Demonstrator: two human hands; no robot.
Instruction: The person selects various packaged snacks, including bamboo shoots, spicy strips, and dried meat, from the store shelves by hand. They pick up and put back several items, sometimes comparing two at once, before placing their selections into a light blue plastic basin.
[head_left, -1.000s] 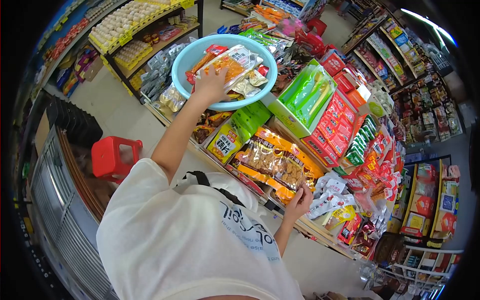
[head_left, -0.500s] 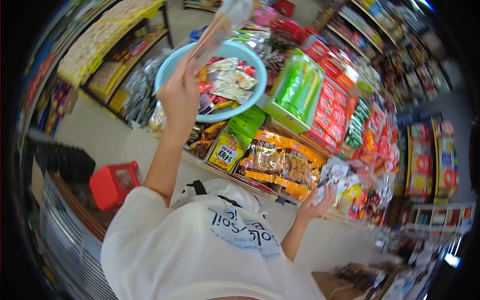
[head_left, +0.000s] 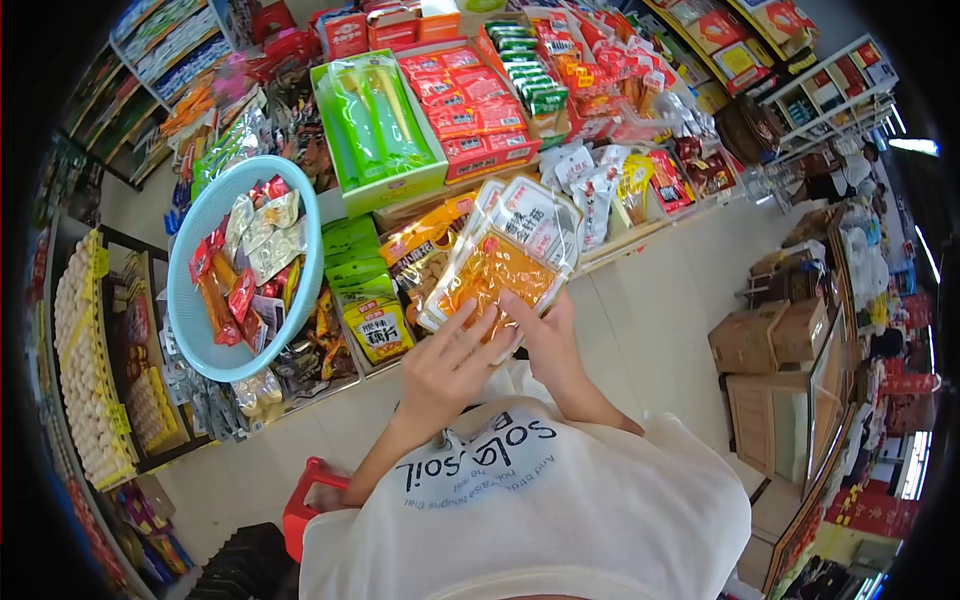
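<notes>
Both my hands meet in front of my chest around a few flat clear snack packets (head_left: pixel 505 262), the front one filled with something orange. My left hand (head_left: pixel 452 362) has its fingers on the lower left part of the packets. On their lower right edge, my right hand (head_left: pixel 548 345) grips with the thumb on top. Beneath and behind the packets lie orange bags of brown snacks (head_left: pixel 425 250). Green snack bags (head_left: pixel 368 290) are to their left. Further left, a light blue basket (head_left: pixel 314 240) holds red, silver and brown small packets.
A green box of long green packets (head_left: pixel 375 125) and a red box of small packets (head_left: pixel 465 100) stand at the back. Egg trays (head_left: pixel 85 350) are at the left, cardboard boxes (head_left: pixel 750 335) at the right. A red stool (head_left: pixel 305 500) stands by my left side.
My raised left hand has come down and my right hand has moved in; both now meet at the packets. The view has turned to the right, so the basket appears further left.
</notes>
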